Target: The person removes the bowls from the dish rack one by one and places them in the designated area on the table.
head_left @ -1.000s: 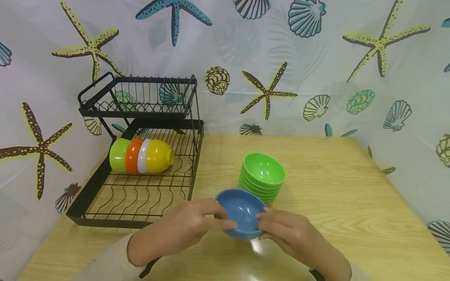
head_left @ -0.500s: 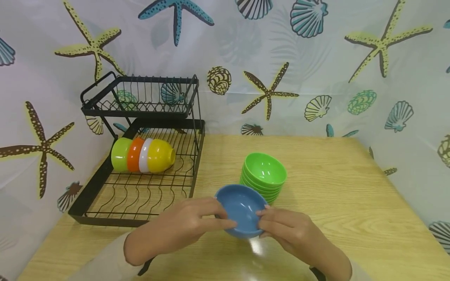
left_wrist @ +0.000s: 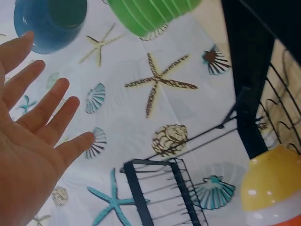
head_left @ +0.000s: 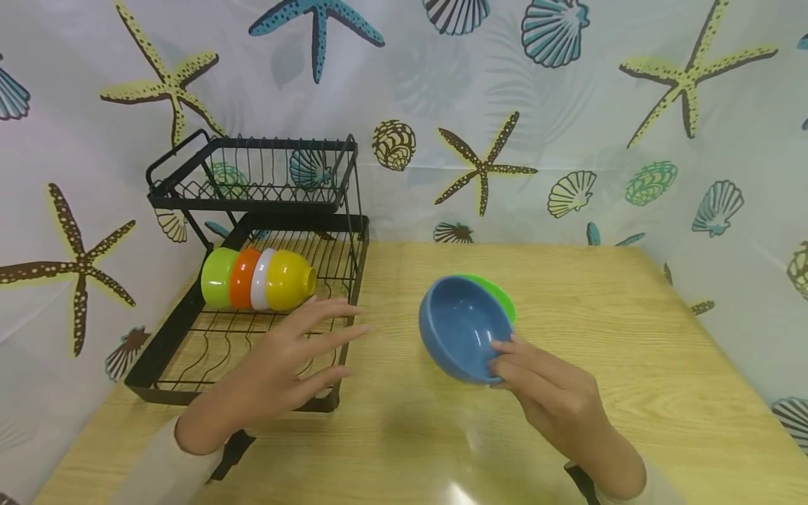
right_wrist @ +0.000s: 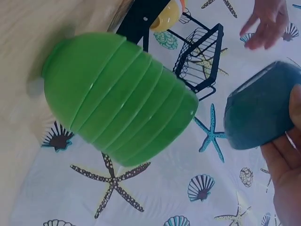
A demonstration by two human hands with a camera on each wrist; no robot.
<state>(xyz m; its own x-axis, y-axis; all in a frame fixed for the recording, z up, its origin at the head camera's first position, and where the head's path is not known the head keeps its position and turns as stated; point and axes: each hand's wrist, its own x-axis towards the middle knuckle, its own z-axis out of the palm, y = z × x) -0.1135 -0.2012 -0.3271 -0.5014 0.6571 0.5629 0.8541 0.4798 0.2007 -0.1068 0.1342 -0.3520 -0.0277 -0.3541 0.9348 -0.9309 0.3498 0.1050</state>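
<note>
My right hand (head_left: 558, 393) pinches the lower right rim of a blue bowl (head_left: 463, 330), which is tilted with its inside facing me. In the head view the bowl overlaps most of a stack of green bowls (head_left: 499, 293). The right wrist view shows that stack (right_wrist: 117, 99) on the table, several bowls nested, with the blue bowl (right_wrist: 258, 110) held apart from it. My left hand (head_left: 278, 358) is off the bowl, fingers spread and holding nothing, over the front right side of the black dish rack (head_left: 142, 375).
On the rack's lower level, a yellow bowl (head_left: 287, 280), a white bowl (head_left: 259, 280), an orange bowl (head_left: 242, 280) and a lime green bowl (head_left: 217, 280) lie sideways in a row. Above them is the rack's upper basket (head_left: 246, 205). A patterned curtain (head_left: 404, 91) hangs behind the wooden table (head_left: 631, 351).
My left hand has let go of the blue bowl and moved left toward the rack, its fingers spreading. My right hand has lifted the bowl up and right, tilting it, in front of the green stack.
</note>
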